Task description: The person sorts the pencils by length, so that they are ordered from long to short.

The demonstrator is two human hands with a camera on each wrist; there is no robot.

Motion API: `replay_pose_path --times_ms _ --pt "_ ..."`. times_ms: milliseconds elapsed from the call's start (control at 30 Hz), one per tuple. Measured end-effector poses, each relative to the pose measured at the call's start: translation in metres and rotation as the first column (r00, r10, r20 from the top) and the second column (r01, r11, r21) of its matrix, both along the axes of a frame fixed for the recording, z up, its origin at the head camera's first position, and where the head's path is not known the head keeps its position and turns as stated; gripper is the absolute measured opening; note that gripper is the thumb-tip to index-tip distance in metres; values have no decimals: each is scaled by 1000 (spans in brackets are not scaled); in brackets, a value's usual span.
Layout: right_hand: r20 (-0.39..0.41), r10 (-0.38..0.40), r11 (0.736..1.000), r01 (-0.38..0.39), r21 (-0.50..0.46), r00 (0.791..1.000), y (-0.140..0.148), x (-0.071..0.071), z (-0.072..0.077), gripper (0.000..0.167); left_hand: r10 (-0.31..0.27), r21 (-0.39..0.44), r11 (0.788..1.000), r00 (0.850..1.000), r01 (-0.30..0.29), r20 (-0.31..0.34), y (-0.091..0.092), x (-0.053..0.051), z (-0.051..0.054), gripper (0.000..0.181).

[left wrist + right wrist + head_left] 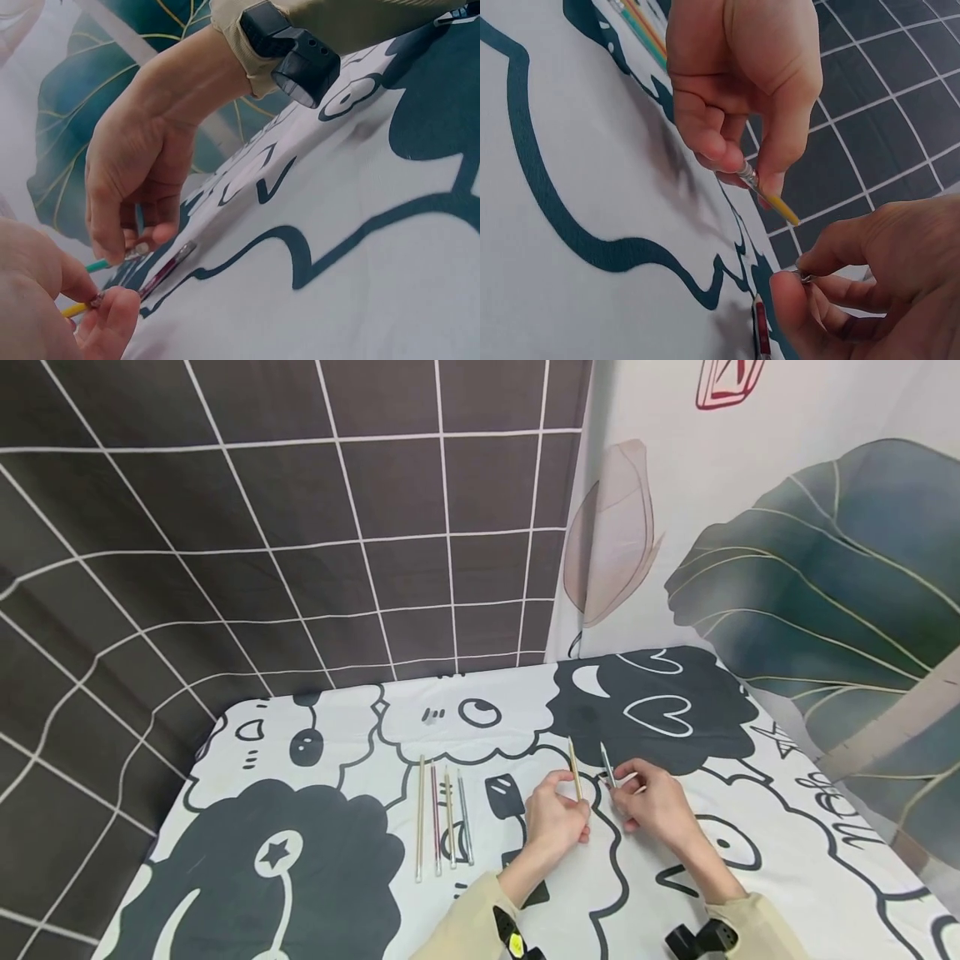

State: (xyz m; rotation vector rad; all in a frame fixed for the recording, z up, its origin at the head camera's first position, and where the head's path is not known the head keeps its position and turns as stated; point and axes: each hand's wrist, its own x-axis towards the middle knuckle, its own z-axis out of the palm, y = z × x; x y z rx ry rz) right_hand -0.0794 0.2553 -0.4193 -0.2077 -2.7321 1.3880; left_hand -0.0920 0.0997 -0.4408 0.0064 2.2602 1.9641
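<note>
My left hand (pixel 557 814) pinches a yellow pencil (pixel 574 768) between thumb and fingers, its point tilted up and away. To its right, my right hand (pixel 654 802) pinches a teal pencil (pixel 606 760) near its eraser end. In the left wrist view the yellow pencil (pixel 75 309) and the teal pencil (pixel 97 265) are partly hidden by fingers. A dark red pencil (pixel 169 268) lies on the cloth near both hands; the right wrist view shows its sharpened tip (pixel 757 300). Left of my hands, several pencils (pixel 436 818) lie side by side, roughly parallel and apart.
A white cloth (pixel 555 877) with dark cartoon drawings covers the table. Behind it hangs a dark curtain (pixel 300 502) with a white grid, and at right a leaf-patterned curtain (pixel 825 568). Black camera mounts (pixel 701 939) are worn on both wrists.
</note>
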Motion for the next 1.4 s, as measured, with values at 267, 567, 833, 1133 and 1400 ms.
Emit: replay_pose_path --times_ms 267,567,833,1133,1400 --pt "1 12 1000 -12 3 1000 -12 -2 -1 23 14 -17 1000 1000 -14 -17 -14 -1 -1 42" --pt "12 37 999 -37 4 999 -25 -5 -4 20 45 -60 997 998 -47 -32 -28 0 -4 41" --pt "-13 50 999 -50 11 999 -33 -6 -7 20 67 -47 997 998 -68 -20 -40 3 -6 43" --pt "-13 81 997 -81 1 997 -41 -8 -8 22 89 -76 993 995 -93 -50 -53 6 -8 43" --pt "6 97 995 -97 -2 995 -48 -7 -7 23 107 -102 988 991 -115 -75 -66 11 -10 41"
